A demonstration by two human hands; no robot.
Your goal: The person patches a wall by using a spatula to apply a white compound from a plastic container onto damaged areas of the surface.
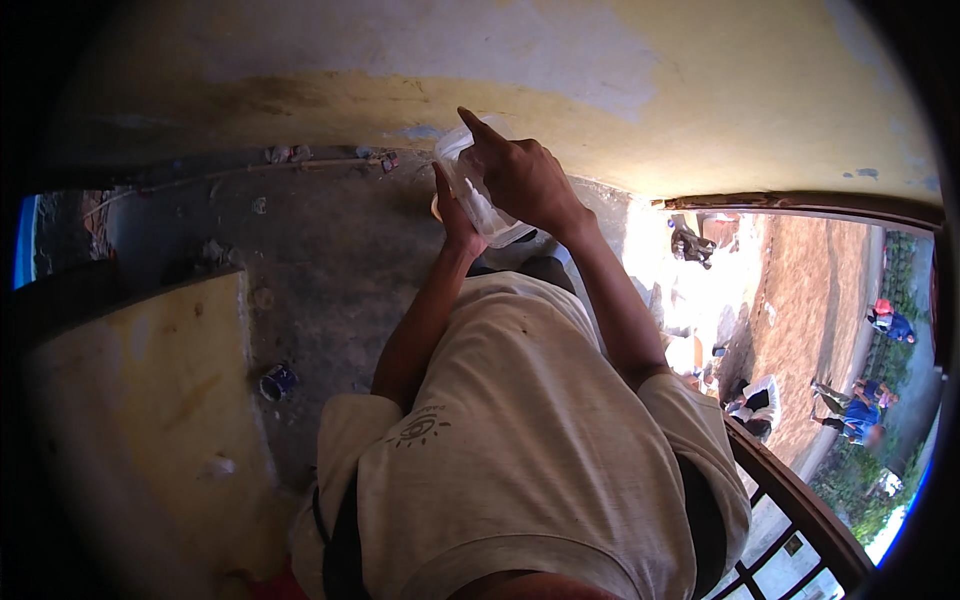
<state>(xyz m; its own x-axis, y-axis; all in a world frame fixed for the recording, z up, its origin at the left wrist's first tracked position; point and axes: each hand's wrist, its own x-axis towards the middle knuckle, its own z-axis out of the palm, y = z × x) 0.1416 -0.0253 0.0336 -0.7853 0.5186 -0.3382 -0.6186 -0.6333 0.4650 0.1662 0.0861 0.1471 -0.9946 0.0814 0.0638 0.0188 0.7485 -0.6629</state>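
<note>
The head view showed the clear plastic container a little above the middle of the frame, raised in front of my chest between both hands. My right hand was curled over its upper side, index finger stretched out along the top, as if steadying it. My left hand came up from below, fingers closed against its near wall, so the weight sat there. I could make out no label on it; it looked plain and see-through.

Lower left of centre, a small blue crumpled package lay on the dark concrete floor. A yellow wall filled the top. At lower right, a brown railing curved past sunlit ground.
</note>
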